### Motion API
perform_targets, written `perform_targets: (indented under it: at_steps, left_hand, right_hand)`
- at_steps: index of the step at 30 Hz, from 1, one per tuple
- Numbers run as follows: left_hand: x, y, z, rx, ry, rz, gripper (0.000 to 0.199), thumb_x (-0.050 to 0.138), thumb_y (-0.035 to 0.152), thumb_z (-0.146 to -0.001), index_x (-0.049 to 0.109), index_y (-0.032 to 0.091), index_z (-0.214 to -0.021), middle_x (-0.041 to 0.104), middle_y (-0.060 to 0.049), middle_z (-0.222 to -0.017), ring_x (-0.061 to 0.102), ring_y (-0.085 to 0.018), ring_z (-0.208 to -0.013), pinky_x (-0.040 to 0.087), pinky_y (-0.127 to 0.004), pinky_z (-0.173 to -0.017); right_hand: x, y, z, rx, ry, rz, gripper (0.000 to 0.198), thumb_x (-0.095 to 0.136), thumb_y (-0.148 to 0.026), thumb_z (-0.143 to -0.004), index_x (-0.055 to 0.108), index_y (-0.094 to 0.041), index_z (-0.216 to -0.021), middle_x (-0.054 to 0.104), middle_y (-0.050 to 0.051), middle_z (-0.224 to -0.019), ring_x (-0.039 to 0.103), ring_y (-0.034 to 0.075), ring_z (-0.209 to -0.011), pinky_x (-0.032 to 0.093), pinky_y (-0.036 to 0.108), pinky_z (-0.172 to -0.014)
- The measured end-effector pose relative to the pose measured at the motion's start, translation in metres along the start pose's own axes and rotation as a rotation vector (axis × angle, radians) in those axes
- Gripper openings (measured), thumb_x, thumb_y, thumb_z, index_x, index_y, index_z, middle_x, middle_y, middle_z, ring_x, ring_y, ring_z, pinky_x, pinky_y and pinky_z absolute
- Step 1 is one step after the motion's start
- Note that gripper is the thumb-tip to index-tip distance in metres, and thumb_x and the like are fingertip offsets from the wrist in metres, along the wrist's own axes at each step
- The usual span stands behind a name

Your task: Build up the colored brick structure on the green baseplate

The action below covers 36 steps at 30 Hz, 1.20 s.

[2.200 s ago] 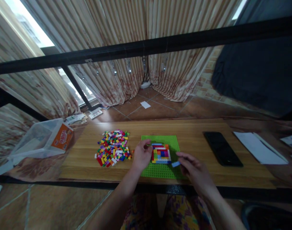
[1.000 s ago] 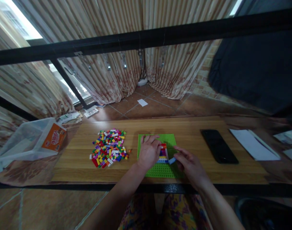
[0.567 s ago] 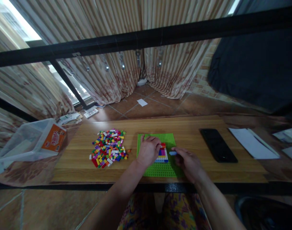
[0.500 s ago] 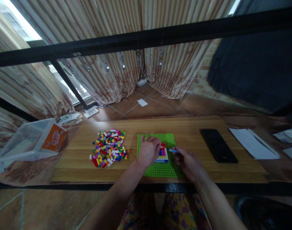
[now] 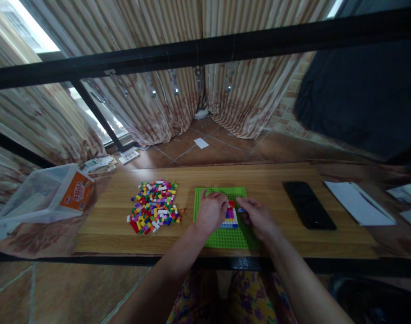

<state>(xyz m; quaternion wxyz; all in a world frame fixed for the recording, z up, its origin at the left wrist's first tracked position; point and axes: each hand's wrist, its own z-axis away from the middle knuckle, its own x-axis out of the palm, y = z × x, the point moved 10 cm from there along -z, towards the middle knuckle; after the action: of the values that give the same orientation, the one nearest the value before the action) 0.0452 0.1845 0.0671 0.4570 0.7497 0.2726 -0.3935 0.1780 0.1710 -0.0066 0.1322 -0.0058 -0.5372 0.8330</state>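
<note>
On the green baseplate (image 5: pixel 225 242) sits a low block of red, purple, yellow, white and blue toy bricks (image 5: pixel 231 221). My left hand (image 5: pixel 210 211) rests over the plate's left half, fingers curled at the block's left side. Its fingertips face away, so whatever they pinch is hidden. From the right, my right hand (image 5: pixel 256 217) reaches over the plate with a small blue brick (image 5: pixel 241 210) between thumb and fingers. That brick is just right of the block; whether the two touch I cannot tell.
A pile of loose mixed bricks (image 5: pixel 154 207) lies left on the wooden table (image 5: pixel 106 225). At the right lie a black phone (image 5: pixel 309 205) and white paper (image 5: pixel 357 202) with a pen. A clear plastic bin (image 5: pixel 40 198) stands beyond the left edge. A black bar (image 5: pixel 178 53) crosses behind.
My right hand has moved a little left and away from me, bringing the blue brick closer to the block. My left hand has hardly moved.
</note>
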Motion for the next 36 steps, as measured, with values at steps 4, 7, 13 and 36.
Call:
perform_targets:
  at_steps: [4, 7, 13, 36]
  left_hand:
    - [0.001, -0.002, 0.000, -0.012, 0.011, 0.019, 0.016, 0.053, 0.017, -0.087, 0.064, 0.022, -0.076, 0.070, -0.001, -0.086, 0.061, -0.018, -0.091, 0.031, -0.046, -0.104]
    - [0.002, -0.004, 0.000, -0.025, 0.019, 0.049, 0.015, 0.056, 0.018, -0.085, 0.066, 0.022, -0.075, 0.071, -0.001, -0.087, 0.061, -0.019, -0.094, 0.033, -0.046, -0.102]
    - [-0.001, -0.008, 0.001, -0.061, 0.029, 0.088, 0.011, 0.060, 0.018, -0.083, 0.069, 0.024, -0.078, 0.072, -0.001, -0.098, 0.062, -0.020, -0.101, 0.034, -0.048, -0.104]
    - [-0.036, -0.033, 0.064, -0.252, 0.243, 0.540, 0.031, 0.056, 0.016, -0.083, 0.063, 0.024, -0.113, 0.071, -0.002, -0.104, 0.066, -0.016, -0.096, 0.054, -0.034, -0.090]
  right_hand:
    - [0.010, -0.005, -0.006, -0.045, 0.003, 0.131, 0.042, 0.082, -0.049, -0.050, 0.064, -0.017, -0.071, 0.058, -0.003, -0.055, 0.041, 0.006, -0.042, 0.023, 0.020, -0.039]
    - [0.012, -0.001, -0.008, -0.026, -0.003, 0.114, 0.046, 0.082, -0.049, -0.047, 0.065, -0.017, -0.074, 0.059, -0.003, -0.053, 0.042, 0.007, -0.040, 0.023, 0.021, -0.039]
    - [0.013, 0.002, -0.006, -0.020, -0.026, 0.113, 0.048, 0.082, -0.051, -0.047, 0.065, -0.016, -0.076, 0.056, -0.005, -0.050, 0.038, 0.006, -0.038, 0.021, 0.019, -0.037]
    - [0.027, -0.016, 0.046, -0.182, -0.196, 0.013, 0.047, 0.081, -0.052, -0.061, 0.067, -0.018, -0.090, 0.069, 0.003, -0.076, 0.062, 0.014, -0.062, 0.053, 0.027, -0.058]
